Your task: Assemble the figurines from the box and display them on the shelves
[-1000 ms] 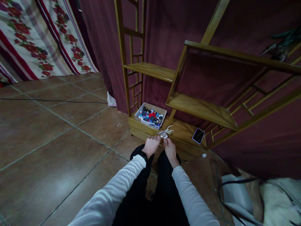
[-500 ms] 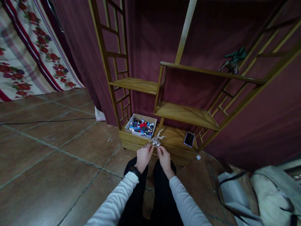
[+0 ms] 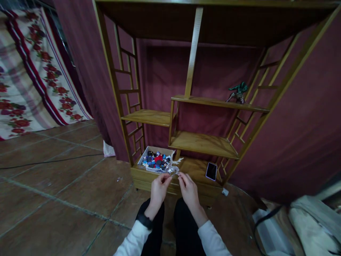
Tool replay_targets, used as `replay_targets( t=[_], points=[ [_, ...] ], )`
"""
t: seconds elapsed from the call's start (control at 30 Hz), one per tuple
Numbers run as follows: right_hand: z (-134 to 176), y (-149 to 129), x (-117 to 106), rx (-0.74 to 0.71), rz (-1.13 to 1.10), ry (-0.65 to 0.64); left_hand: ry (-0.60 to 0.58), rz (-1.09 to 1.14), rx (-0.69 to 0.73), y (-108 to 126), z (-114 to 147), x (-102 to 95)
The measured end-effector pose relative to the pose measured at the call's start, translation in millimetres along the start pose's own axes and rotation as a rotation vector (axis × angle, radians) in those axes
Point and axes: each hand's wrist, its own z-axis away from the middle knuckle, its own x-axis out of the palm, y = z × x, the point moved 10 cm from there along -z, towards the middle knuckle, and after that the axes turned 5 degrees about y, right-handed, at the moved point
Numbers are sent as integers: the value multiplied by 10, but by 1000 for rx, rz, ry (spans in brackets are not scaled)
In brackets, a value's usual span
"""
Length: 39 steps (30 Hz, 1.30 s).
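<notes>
A shiny silver figurine with pale branching antlers, apparently a deer, is held up in front of the shelf's base. My left hand pinches it from the left between thumb and fingers. From the right, the fingertips of my right hand close on its other side. The antlers point up and away from me, overlapping the right edge of a white box filled with small colourful figures. How much of the figurine lies behind my fingertips is hidden.
A wooden display shelf stands ahead, with a green-topped figurine on its upper right board. A tablet or phone lies on the lowest board. Bags rest on the floor at right. A cable crosses the floor at left.
My view has tilted up, so the shelf sits lower and its top edge shows. Both hands still hold the silver figurine, its antlers now plainer to see.
</notes>
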Motion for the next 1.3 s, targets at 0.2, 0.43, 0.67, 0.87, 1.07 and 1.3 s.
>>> replay_targets(
  t=[0.2, 0.43, 0.67, 0.87, 1.07, 1.3],
  points=[
    [-257, -239, -219, -25, -109, 39, 39, 88, 16, 448, -54, -134],
    [-464, -294, -290, 84, -339, 79, 54, -319, 165, 1121, 47, -238],
    [-438, -479, -312, 130, -408, 169, 76, -732, 378, 1605, 284, -194],
    [-486, -672, -426, 117, -362, 133, 119, -706, 361, 1587, 86, -364],
    [-614, -1110, -568, -24, -261, 107, 101, -441, 283, 1621, -200, -446],
    [-729, -1519, -671, -169, -145, 100, 72, -51, 275, 1724, -431, -388]
  ],
)
